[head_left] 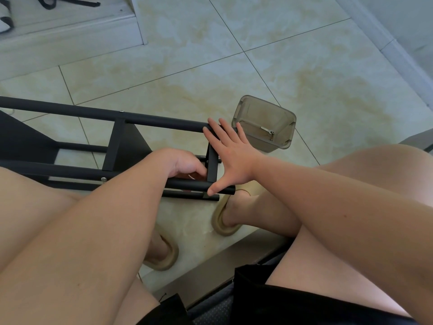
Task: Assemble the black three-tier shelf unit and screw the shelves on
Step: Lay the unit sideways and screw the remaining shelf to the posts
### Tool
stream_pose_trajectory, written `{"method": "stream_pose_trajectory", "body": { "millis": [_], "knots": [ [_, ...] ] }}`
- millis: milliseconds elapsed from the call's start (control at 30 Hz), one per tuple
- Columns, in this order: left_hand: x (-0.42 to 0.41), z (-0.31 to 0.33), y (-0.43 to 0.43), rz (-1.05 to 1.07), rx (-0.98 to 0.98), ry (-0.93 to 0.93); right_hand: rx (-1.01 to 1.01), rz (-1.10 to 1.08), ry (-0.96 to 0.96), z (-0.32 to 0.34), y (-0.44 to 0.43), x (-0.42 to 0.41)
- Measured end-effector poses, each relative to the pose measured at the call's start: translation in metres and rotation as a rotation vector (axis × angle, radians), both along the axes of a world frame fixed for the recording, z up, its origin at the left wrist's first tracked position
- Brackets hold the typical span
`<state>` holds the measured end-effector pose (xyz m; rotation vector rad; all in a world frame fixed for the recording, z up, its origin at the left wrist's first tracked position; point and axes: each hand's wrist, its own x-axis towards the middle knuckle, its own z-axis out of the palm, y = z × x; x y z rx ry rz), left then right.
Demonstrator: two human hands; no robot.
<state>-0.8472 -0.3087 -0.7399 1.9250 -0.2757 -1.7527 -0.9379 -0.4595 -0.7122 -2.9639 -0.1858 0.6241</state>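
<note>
The right hand (230, 156) is spread flat against the near end of the black shelf unit (112, 146), fingers straight on the top tube (164, 123) and thumb down on the lower tube (187, 184), bracing it rather than gripping. The left hand (185, 165) reaches inside the frame with its fingers curled up against the end crossbar (212, 165). It may be pinching a screw or a small tool there, but the fingers hide it and I cannot tell.

The unit lies on its side on the tiled floor (257, 66), across the seated person's knees. It looks well on: the tubes are joined, one shelf panel (131, 141) sits in place, and silver screw heads (121, 111) show on both long tubes (so that tier seems fastened). The end by the hands appears to be the part in work.

Just beyond the unit stands a clear plastic tub (264, 123) holding a small metal key (267, 130) and little else, which suggests few fixings remain.
</note>
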Motion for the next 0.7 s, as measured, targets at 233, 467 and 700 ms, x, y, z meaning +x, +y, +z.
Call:
{"method": "stream_pose_trajectory", "body": {
  "millis": [233, 467, 700],
  "knots": [
    [0.0016, -0.0014, 0.0003, -0.015, 0.012, -0.011, 0.005, -0.002, 0.001, -0.0006, 0.0, 0.0002],
    [0.0003, 0.0005, 0.0, -0.002, 0.009, 0.005, 0.009, -0.001, -0.001, 0.0008, 0.0001, -0.0002],
    [0.0016, -0.0025, -0.0006, -0.016, -0.004, -0.025, 0.007, 0.0, 0.004, 0.0007, 0.0002, 0.0002]
  ]
}}
